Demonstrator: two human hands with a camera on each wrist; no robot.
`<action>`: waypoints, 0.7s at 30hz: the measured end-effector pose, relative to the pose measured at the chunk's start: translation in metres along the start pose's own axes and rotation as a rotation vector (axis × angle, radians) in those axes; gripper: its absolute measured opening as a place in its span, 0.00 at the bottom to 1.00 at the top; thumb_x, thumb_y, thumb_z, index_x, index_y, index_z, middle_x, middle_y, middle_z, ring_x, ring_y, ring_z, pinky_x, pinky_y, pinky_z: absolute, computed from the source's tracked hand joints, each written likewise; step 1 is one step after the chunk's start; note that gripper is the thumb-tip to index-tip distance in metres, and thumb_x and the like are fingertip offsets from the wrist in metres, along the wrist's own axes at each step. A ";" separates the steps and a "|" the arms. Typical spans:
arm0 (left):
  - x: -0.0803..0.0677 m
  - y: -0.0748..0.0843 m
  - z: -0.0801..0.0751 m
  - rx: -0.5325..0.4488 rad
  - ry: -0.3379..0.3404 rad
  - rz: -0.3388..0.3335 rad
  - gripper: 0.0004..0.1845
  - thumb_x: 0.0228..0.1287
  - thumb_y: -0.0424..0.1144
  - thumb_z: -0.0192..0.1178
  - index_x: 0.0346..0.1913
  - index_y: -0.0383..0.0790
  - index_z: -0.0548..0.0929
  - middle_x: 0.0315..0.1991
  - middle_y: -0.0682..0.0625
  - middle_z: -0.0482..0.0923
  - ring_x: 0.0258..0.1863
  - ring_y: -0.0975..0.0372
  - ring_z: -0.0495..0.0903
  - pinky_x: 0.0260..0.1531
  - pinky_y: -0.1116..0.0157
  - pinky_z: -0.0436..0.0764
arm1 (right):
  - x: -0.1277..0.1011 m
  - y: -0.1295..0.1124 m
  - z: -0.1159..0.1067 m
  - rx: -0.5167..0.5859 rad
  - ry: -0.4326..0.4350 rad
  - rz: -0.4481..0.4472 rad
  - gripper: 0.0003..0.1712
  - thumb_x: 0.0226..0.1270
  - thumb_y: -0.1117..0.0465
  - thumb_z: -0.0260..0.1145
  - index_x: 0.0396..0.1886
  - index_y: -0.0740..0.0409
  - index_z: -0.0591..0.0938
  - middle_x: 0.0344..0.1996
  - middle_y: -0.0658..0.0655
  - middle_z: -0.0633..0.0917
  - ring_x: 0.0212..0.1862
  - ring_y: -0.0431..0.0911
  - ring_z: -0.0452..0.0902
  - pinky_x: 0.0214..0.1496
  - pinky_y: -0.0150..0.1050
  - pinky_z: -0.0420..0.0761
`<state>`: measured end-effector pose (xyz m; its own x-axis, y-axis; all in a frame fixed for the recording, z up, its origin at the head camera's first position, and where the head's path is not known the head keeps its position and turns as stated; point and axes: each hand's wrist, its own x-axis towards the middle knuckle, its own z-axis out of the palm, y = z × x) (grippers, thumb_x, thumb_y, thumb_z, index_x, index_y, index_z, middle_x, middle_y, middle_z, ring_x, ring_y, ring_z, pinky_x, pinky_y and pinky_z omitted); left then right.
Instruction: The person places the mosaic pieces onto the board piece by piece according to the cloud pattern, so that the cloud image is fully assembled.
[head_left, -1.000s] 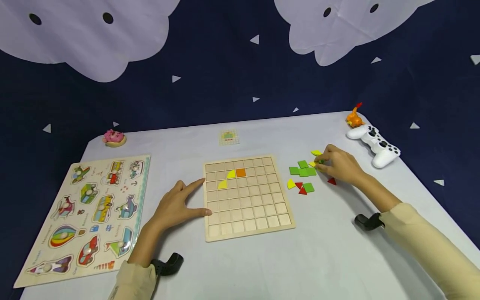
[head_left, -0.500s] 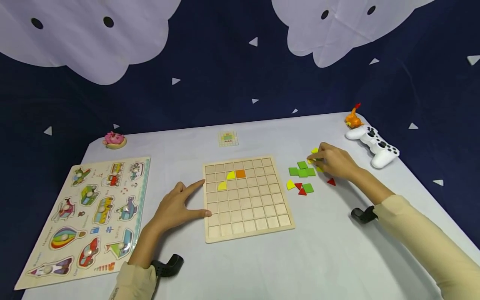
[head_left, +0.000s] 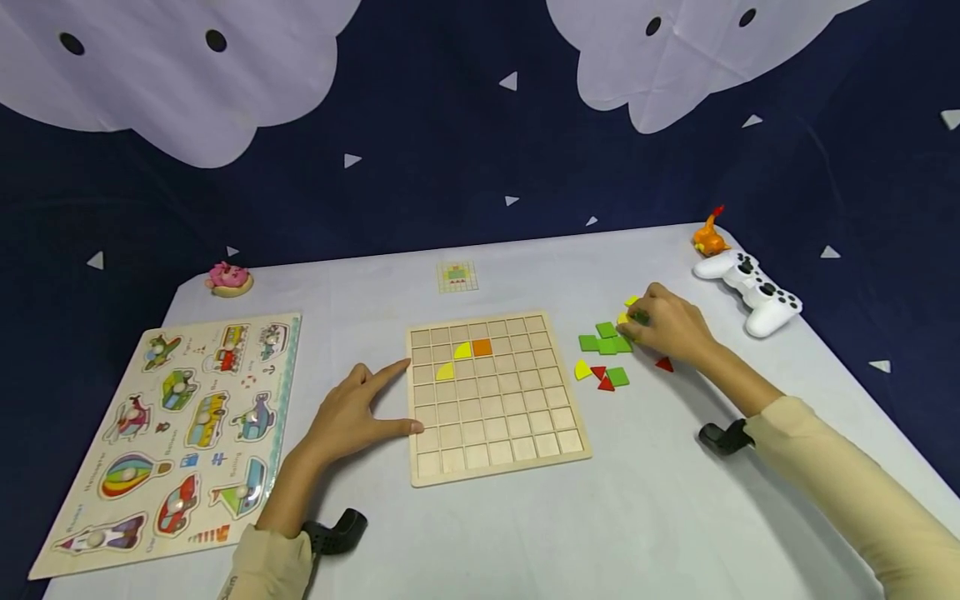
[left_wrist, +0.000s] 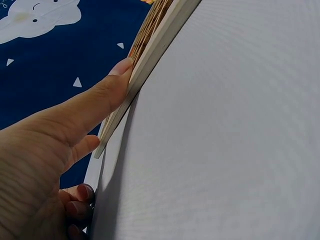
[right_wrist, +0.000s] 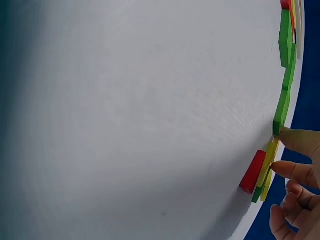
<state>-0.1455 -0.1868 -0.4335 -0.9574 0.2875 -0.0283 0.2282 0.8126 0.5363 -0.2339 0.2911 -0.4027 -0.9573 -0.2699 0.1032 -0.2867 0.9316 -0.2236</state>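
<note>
Over the last second the right hand point(head_left: 670, 327) has shuffled among the loose tiles and now pinches a yellow tile point(right_wrist: 270, 159) at its fingertips (barely lifted off the surface point(head_left: 525, 525)), while the left hand point(head_left: 352, 412) stays flat, fingers straight, against the wooden grid board point(head_left: 495, 433) beside it.

Staged play corner: cloud backdrop point(head_left: 180, 67), vehicle peg puzzle point(head_left: 180, 417), game controller point(head_left: 750, 287) on table point(head_left: 645, 517)
</note>
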 end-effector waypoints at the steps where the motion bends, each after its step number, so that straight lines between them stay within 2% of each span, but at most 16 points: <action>1: 0.000 0.000 0.000 0.000 0.000 0.000 0.53 0.42 0.67 0.74 0.74 0.53 0.68 0.32 0.48 0.63 0.26 0.60 0.59 0.27 0.64 0.61 | 0.000 -0.001 0.000 0.011 -0.004 0.013 0.21 0.60 0.54 0.73 0.43 0.68 0.87 0.36 0.60 0.76 0.31 0.49 0.72 0.30 0.43 0.74; 11: -0.001 0.000 -0.001 -0.009 0.010 0.002 0.53 0.42 0.67 0.74 0.74 0.53 0.68 0.33 0.48 0.64 0.26 0.60 0.61 0.28 0.64 0.61 | 0.002 -0.003 -0.002 0.083 -0.056 0.089 0.18 0.61 0.58 0.72 0.42 0.70 0.86 0.38 0.63 0.78 0.37 0.54 0.73 0.39 0.50 0.74; 16: -0.001 0.000 -0.001 -0.004 0.010 0.006 0.53 0.42 0.67 0.74 0.73 0.52 0.68 0.34 0.48 0.65 0.27 0.60 0.62 0.28 0.64 0.62 | 0.004 0.001 -0.003 0.098 -0.080 0.062 0.17 0.60 0.57 0.72 0.41 0.68 0.87 0.40 0.62 0.78 0.39 0.53 0.74 0.41 0.50 0.74; 21: -0.001 0.000 -0.002 0.001 0.008 0.013 0.53 0.42 0.67 0.74 0.74 0.53 0.68 0.34 0.48 0.65 0.26 0.60 0.62 0.28 0.64 0.62 | 0.005 -0.008 -0.007 0.100 -0.054 -0.002 0.16 0.58 0.57 0.74 0.42 0.65 0.88 0.37 0.57 0.77 0.36 0.49 0.72 0.36 0.43 0.71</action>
<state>-0.1452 -0.1876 -0.4318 -0.9556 0.2943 -0.0141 0.2412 0.8089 0.5362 -0.2364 0.2842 -0.3934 -0.9566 -0.2867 0.0518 -0.2879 0.9028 -0.3196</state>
